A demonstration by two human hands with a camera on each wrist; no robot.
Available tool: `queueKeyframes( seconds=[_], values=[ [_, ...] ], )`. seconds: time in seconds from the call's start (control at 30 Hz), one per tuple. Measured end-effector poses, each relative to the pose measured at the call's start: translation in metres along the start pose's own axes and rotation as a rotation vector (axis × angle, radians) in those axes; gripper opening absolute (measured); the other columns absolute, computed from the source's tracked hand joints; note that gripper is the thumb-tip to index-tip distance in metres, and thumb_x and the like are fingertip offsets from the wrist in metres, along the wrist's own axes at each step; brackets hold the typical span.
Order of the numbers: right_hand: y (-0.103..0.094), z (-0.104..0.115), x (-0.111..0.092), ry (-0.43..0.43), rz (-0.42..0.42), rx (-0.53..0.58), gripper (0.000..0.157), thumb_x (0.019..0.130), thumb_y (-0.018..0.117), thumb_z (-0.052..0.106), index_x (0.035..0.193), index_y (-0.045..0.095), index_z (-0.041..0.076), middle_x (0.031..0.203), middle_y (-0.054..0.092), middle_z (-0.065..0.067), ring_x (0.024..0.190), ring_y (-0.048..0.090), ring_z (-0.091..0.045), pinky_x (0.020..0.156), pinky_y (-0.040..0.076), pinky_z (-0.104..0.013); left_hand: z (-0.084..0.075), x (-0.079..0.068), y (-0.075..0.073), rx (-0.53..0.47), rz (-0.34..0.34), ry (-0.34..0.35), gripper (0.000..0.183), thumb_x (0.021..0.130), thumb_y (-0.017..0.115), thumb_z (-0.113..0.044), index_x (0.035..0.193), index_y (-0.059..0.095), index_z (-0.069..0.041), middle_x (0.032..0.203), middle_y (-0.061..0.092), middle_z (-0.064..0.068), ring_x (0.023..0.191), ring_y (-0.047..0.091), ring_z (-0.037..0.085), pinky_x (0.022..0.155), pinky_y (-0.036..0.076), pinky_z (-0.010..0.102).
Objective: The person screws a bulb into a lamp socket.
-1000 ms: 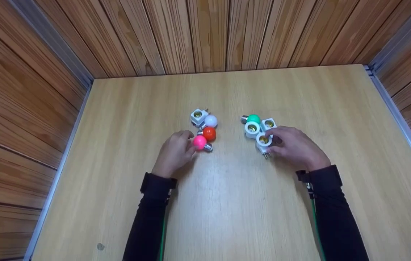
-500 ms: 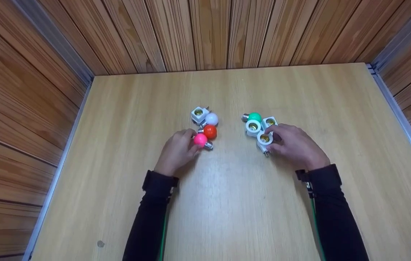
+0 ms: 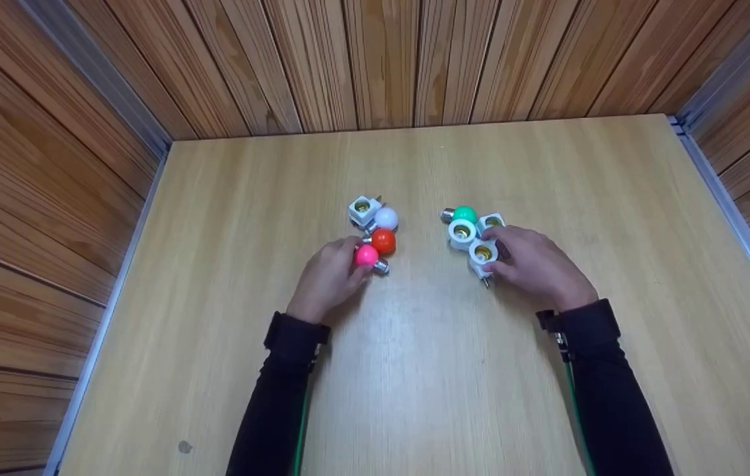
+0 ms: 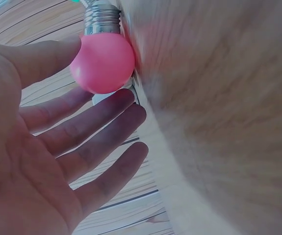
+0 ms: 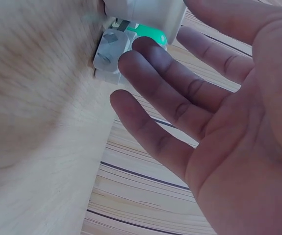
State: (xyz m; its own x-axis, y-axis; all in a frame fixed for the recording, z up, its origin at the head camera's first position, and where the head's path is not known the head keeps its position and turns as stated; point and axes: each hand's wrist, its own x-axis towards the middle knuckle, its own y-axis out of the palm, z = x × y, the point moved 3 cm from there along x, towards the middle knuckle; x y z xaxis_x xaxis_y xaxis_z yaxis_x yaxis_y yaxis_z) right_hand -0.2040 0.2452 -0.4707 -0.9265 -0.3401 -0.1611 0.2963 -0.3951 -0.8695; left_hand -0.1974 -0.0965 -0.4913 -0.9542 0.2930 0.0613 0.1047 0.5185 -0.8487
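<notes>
My left hand (image 3: 330, 277) pinches a pink light bulb (image 4: 104, 63) between thumb and index finger. The bulb lies on its side, and its metal screw base points away from the palm. The other fingers are spread below it in the left wrist view. Across a gap, my right hand (image 3: 536, 264) grips a round white plug-in bulb socket (image 3: 482, 253) by its side, thumb and index finger at its body. Its threaded opening faces up and its plug pins point toward me. The remaining fingers of that hand extend loosely past the socket.
Beside the pink bulb lie a red bulb (image 3: 384, 241), a white bulb (image 3: 386, 218) and a square white socket (image 3: 363, 210). Around the right hand's socket are another round socket (image 3: 461, 235), a square socket (image 3: 490, 221) and a green bulb (image 3: 465, 214). Wood-panelled walls (image 3: 381, 66) border the table (image 3: 408, 396).
My left hand has edged to the right, its thumb and index finger now further round the pink bulb. My right hand has shifted slightly left at the socket. The bulbs and sockets stay in place.
</notes>
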Motion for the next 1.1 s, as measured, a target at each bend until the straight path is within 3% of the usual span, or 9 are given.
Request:
queueKeyframes(
  seconds=[0.13,0.37,0.8,1.1],
  values=[
    [0.002,0.001,0.000,-0.001,0.001,0.009,0.054,0.100,0.075,0.027,0.147,0.057,0.009,0.150,0.063,-0.018,0.139,0.061,-0.035,0.118,0.050,-0.060,0.000,0.001,0.002,-0.004,0.028,-0.026,0.046,0.096,0.079,-0.016,0.137,0.063,-0.002,0.119,0.075,0.014,0.106,0.071,0.024,0.103,0.063,0.041],
    [0.007,0.002,0.000,-0.006,0.007,0.019,0.056,0.100,0.075,0.027,0.150,0.055,0.009,0.150,0.063,-0.019,0.136,0.062,-0.035,0.117,0.051,-0.060,0.002,0.000,0.006,-0.007,0.044,-0.057,0.046,0.096,0.079,-0.016,0.138,0.063,-0.004,0.120,0.075,0.012,0.107,0.071,0.024,0.104,0.063,0.040],
    [0.014,0.003,0.007,0.014,0.020,0.017,0.058,0.101,0.073,0.031,0.150,0.053,0.007,0.145,0.065,-0.020,0.132,0.064,-0.036,0.113,0.053,-0.058,0.000,0.000,0.007,0.022,0.001,-0.021,0.037,0.099,0.075,-0.015,0.131,0.064,0.000,0.111,0.076,0.015,0.101,0.074,0.026,0.093,0.064,0.041],
    [0.015,0.004,0.009,0.014,0.006,0.010,0.056,0.101,0.073,0.030,0.147,0.054,0.006,0.139,0.068,-0.021,0.126,0.066,-0.035,0.111,0.055,-0.057,-0.001,0.001,0.006,0.040,-0.004,-0.017,0.042,0.099,0.075,-0.015,0.135,0.064,0.002,0.116,0.076,0.016,0.106,0.075,0.029,0.095,0.064,0.042]
  ],
)
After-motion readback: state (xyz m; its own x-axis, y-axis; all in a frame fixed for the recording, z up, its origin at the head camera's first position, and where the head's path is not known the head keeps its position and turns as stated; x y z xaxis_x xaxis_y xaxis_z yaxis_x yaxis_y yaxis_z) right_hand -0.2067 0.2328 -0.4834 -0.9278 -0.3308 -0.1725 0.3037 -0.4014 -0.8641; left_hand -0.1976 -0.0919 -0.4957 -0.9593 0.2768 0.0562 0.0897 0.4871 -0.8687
